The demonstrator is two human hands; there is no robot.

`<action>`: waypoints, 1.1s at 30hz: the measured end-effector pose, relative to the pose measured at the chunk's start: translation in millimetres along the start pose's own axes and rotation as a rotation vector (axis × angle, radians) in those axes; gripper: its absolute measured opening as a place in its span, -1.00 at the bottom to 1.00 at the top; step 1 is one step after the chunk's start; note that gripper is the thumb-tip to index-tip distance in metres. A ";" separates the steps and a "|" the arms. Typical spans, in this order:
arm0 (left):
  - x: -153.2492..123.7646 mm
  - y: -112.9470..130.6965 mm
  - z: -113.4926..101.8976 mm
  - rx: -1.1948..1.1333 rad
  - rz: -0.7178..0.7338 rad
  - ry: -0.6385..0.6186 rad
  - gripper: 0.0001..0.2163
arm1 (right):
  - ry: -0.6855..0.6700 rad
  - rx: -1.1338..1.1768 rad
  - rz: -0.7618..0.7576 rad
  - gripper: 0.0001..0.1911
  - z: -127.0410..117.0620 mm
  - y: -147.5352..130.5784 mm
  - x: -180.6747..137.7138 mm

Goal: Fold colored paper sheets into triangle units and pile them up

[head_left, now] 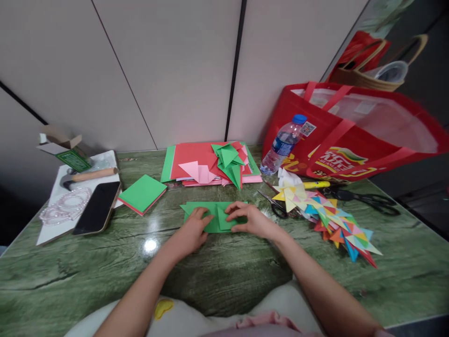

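A folded green paper (220, 224) lies on the green table in front of me, with an upright flap near its middle and a pointed corner at its left end. My left hand (195, 228) rests on its left half, fingers curled and pressed to the sheet. On the other half, my right hand (250, 220) is closed around the flap and the paper's edge, its fingertips bent inward. Part of the paper is hidden under both hands. Behind it, folded green pieces (229, 159) and a pink folded piece (197, 172) lie on a stack of coloured paper (171, 164).
To the left are a square green paper stack (143, 193), a phone (97, 208), a wooden-handled tool (93, 175) and a small box (72, 157). At right stand a water bottle (282, 146) and red bag (326, 135), near scissors (278, 208) and a multicoloured folded-paper chain (336, 220).
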State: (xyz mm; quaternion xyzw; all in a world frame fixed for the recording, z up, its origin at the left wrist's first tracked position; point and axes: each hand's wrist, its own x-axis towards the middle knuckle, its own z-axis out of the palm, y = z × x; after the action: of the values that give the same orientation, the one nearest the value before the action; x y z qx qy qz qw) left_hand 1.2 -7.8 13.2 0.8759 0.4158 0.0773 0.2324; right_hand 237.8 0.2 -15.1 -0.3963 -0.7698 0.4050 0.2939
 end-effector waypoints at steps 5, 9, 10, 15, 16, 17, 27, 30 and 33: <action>6.8 -3.3 6.7 -0.182 0.044 0.005 -0.59 | -0.022 0.019 -0.014 -0.80 -1.1 0.7 0.2; 16.9 -5.2 17.7 -0.252 -0.011 0.083 -0.88 | -0.032 0.032 -0.033 -0.85 -2.1 -0.4 0.5; 19.2 -5.8 20.3 -0.254 -0.033 0.112 -0.92 | -0.033 0.033 -0.033 -0.85 -2.2 -0.4 0.6; 25.0 -8.4 25.7 -0.266 -0.030 0.169 -0.91 | -0.006 0.051 0.019 -0.70 -0.8 2.2 1.0; 25.2 -8.7 25.5 -0.278 -0.030 0.169 -0.91 | 0.001 0.058 0.031 -0.65 -0.4 3.0 1.0; 25.4 -8.9 25.2 -0.289 -0.031 0.169 -0.91 | 0.004 0.063 0.038 -0.62 0.0 3.7 1.1; 28.0 -9.0 25.4 -0.287 -0.057 0.163 -0.89 | -0.055 0.054 0.035 -0.59 -2.5 1.1 1.5; 28.8 -7.7 24.8 -0.275 -0.063 0.170 -0.86 | -0.065 0.055 0.044 -0.59 -3.8 -1.0 1.8; 29.6 -7.4 25.3 -0.258 -0.067 0.165 -0.85 | -0.070 0.051 0.048 -0.60 -4.6 -1.5 2.1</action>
State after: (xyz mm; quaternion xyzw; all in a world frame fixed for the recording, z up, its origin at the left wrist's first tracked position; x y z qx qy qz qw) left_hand 23.3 10.2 -14.2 0.8150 0.4490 0.1941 0.3106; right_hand 239.7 3.2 -11.2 -0.3925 -0.7592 0.4451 0.2671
